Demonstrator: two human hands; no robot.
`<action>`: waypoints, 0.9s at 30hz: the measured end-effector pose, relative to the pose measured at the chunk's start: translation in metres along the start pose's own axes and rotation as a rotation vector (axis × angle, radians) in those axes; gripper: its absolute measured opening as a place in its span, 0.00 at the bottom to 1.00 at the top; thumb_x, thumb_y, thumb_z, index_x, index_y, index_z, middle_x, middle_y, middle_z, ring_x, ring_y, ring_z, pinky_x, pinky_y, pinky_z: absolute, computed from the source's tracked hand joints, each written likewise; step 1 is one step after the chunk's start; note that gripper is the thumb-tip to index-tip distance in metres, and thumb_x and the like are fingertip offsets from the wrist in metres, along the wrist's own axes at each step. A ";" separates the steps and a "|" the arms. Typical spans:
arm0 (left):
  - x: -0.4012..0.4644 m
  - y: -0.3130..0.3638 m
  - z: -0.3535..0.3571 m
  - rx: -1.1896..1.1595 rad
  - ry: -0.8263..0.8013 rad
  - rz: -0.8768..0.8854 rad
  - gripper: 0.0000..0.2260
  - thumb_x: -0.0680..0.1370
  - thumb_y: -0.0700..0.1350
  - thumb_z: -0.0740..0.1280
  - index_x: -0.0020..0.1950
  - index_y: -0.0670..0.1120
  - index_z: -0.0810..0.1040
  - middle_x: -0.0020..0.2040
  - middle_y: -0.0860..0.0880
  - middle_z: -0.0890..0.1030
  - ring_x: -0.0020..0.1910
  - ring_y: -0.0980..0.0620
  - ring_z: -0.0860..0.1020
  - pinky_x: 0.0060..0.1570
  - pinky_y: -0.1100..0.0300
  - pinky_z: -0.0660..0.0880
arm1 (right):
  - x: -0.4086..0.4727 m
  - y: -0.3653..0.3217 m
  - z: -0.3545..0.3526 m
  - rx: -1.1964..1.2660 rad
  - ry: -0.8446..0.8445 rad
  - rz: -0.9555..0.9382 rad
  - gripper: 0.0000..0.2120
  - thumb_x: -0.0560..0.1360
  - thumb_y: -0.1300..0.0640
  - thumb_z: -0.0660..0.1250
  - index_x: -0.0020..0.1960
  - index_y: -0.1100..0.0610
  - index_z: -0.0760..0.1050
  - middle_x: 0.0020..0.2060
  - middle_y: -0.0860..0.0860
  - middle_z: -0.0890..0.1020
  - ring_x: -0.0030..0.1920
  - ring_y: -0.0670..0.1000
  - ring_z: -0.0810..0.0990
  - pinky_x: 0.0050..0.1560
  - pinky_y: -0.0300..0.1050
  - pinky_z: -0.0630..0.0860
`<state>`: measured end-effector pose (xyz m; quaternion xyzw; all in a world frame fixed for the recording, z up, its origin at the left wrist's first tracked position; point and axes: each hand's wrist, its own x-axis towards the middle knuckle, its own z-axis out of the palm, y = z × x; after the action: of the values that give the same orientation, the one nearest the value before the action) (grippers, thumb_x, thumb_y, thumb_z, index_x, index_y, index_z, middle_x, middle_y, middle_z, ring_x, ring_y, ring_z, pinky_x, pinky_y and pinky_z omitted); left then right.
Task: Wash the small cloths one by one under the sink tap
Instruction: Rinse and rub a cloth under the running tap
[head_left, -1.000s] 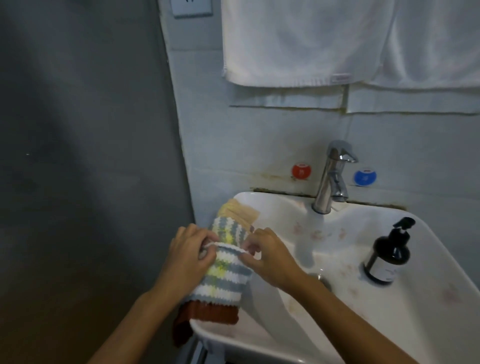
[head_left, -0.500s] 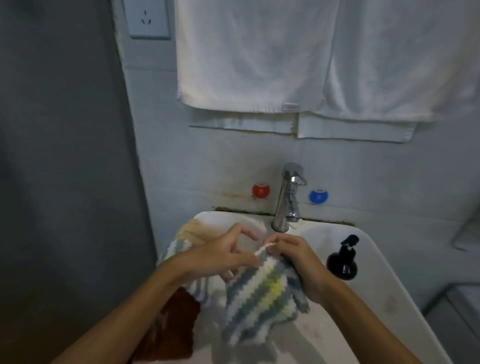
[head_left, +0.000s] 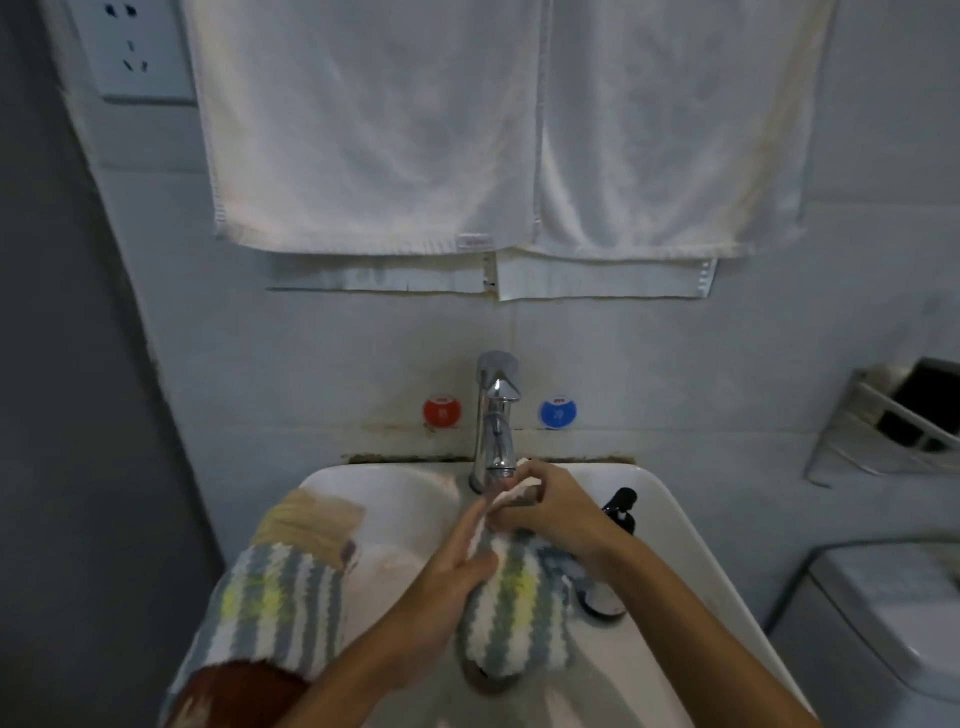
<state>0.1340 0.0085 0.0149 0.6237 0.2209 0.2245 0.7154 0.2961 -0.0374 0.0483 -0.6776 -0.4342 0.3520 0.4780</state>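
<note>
You are rinsing the first striped cloth (head_left: 511, 613) under the tap (head_left: 496, 415), right hand (head_left: 553, 512) pinching its top, left hand (head_left: 457, 577) flat against it; next, rub it through.

Both forearms are extending forward and converging. The left hand (head_left: 447, 566) is lying with fingers (head_left: 470, 525) nearly straight, pointing forward. The right hand (head_left: 556, 506) is arching downward, its fingers curling and pinching.

Two white towels (head_left: 374, 130) are hung side by side on the tiled wall, with a wall socket (head_left: 136, 49) mounted to their left. A dark pump bottle (head_left: 621, 509) is stood on the basin's right side. A wall rack (head_left: 883, 431) is fixed at the far right, above a white toilet cistern (head_left: 883, 623).
</note>
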 end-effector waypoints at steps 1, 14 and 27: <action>0.000 0.000 -0.002 0.018 -0.001 -0.003 0.22 0.83 0.38 0.58 0.67 0.63 0.73 0.65 0.55 0.78 0.60 0.54 0.79 0.58 0.56 0.77 | 0.004 -0.002 -0.001 -0.024 -0.017 -0.016 0.19 0.67 0.61 0.80 0.55 0.58 0.78 0.47 0.58 0.85 0.48 0.57 0.85 0.49 0.47 0.82; 0.010 -0.006 -0.012 -0.173 0.091 -0.035 0.31 0.64 0.30 0.77 0.63 0.48 0.78 0.54 0.43 0.84 0.54 0.42 0.83 0.55 0.46 0.79 | 0.012 -0.041 -0.017 -0.270 0.544 -0.469 0.10 0.81 0.60 0.63 0.61 0.52 0.75 0.41 0.46 0.82 0.40 0.46 0.82 0.43 0.42 0.78; 0.026 -0.009 -0.010 -0.217 0.297 -0.115 0.25 0.67 0.29 0.75 0.60 0.50 0.79 0.50 0.42 0.85 0.49 0.43 0.84 0.49 0.49 0.81 | 0.027 -0.046 -0.013 -0.681 0.682 -1.077 0.13 0.75 0.57 0.71 0.57 0.60 0.84 0.37 0.53 0.81 0.34 0.50 0.77 0.37 0.37 0.71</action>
<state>0.1498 0.0307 0.0035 0.4892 0.3338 0.2951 0.7498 0.3058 -0.0094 0.0937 -0.5529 -0.6203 -0.3185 0.4562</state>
